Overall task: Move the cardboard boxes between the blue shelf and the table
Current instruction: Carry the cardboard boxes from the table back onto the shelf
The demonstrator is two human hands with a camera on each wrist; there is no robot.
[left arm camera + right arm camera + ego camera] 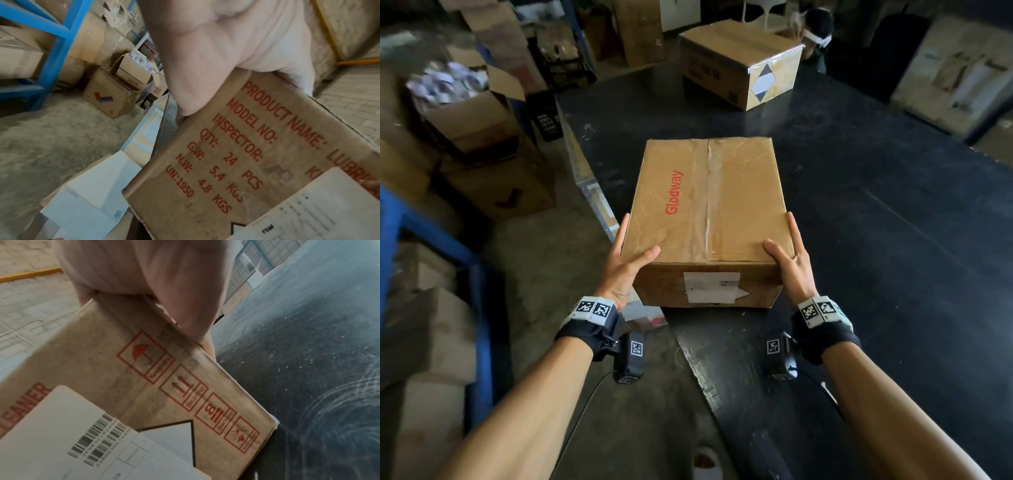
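Observation:
A taped cardboard box point(709, 205) printed "Glodway" sits at the near left corner of the black table point(876, 222). Its left near corner juts past the table's edge. I cannot tell whether it rests on the table or hangs just above it. My left hand point(628, 255) grips the left near corner, thumb on top and fingers along the side. My right hand point(789, 255) grips the right near corner the same way. In the left wrist view my left hand point(226, 48) wraps the box point(236, 162). In the right wrist view my right hand point(144, 272) holds the box point(133, 369).
A second, larger cardboard box point(739, 58) stands at the table's far end, with a person point(818, 34) behind it. The blue shelf point(393, 219) with boxes is at the left. An open box of papers point(465, 102) and a black crate point(546, 118) stand on the floor.

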